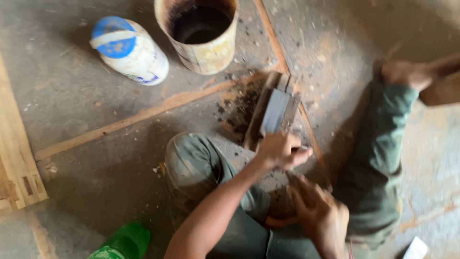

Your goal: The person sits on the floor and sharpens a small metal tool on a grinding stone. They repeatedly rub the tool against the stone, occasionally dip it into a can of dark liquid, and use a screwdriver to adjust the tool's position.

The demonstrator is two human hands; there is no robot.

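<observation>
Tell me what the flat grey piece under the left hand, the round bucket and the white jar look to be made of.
Grey piece: probably metal, judging by its dull, even sheen; motion blur leaves it uncertain. It rests on what looks like a wooden block, brown and rough. Round bucket: likely painted metal or plastic, worn yellowish outside, blackened inside. White jar: seemingly plastic, smooth and glossy, with a blue lid.

We note a white plastic jar with a blue lid [129,50] lying tilted on the concrete floor [96,158]. Just beside it stands an open, soot-blackened tin can [201,36]. A wooden frame [17,158] lies at the left edge; a green bottle [122,243] at the bottom.
</observation>
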